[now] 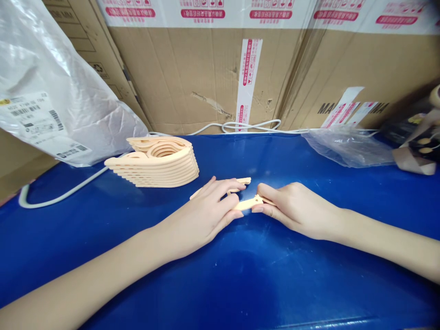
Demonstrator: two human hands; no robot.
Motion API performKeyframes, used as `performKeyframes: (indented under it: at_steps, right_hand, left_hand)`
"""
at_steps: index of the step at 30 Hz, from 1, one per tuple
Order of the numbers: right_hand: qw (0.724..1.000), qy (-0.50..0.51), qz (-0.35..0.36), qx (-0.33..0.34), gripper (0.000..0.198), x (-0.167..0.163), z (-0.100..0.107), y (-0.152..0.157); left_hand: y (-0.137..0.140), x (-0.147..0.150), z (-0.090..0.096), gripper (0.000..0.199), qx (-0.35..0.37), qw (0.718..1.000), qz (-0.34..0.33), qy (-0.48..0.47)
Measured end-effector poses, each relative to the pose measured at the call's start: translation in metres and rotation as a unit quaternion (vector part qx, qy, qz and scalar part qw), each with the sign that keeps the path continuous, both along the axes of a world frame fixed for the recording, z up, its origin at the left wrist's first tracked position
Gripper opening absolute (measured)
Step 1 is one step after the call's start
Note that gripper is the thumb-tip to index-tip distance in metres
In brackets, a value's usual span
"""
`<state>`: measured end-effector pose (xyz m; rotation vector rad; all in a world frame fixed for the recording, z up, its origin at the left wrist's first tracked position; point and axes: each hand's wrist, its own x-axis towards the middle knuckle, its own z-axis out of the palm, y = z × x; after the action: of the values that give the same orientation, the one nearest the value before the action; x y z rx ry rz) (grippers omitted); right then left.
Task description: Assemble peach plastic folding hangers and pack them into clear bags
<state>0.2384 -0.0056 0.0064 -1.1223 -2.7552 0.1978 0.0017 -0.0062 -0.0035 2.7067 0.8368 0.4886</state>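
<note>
My left hand point(211, 211) is closed around a cream plastic piece point(248, 203), flat and curved, with a small hole near its right end. Part of the same cream plastic shows beyond the fingers, and most of it is hidden under the hand. At the piece's right end, my right hand point(294, 208) pinches a thin strip of similar colour between thumb and fingers; whether it is part of the piece I cannot tell. Behind my left hand stands a neat stack of cream plastic pieces point(165, 172) with rounded cutouts.
A blue tabletop point(220, 284) lies under everything. Cardboard boxes point(185, 73) wall off the back. A white plastic parcel bag point(65, 91) leans at the left. A white cable point(65, 195) runs along the back and left. Clear plastic film point(350, 146) lies at the back right.
</note>
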Motion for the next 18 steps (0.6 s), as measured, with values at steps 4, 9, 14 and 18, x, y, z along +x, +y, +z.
performKeyframes:
  at_steps: [4, 9, 14, 18]
  right_hand:
    - [0.989, -0.043, 0.039, 0.139, 0.044, 0.0017, -0.0047, 0.0019]
    - [0.971, -0.056, 0.061, 0.225, 0.045, 0.0012, -0.0027, 0.0017]
    - [0.951, -0.075, 0.075, 0.291, 0.044, 0.0006, -0.0012, 0.0010]
    - [0.937, -0.084, 0.078, 0.329, 0.042, -0.0003, 0.0006, 0.0001]
  left_hand:
    - [0.0007, 0.0011, -0.0011, 0.025, 0.000, 1.000, -0.001, 0.001]
    - [-0.0001, 0.0008, -0.0007, 0.025, -0.004, 1.000, 0.001, -0.003]
    - [-0.0007, 0.0003, -0.0006, 0.023, -0.001, 1.000, -0.003, 0.007]
    - [-0.0009, 0.0007, -0.0003, 0.023, 0.003, 1.000, -0.001, 0.015]
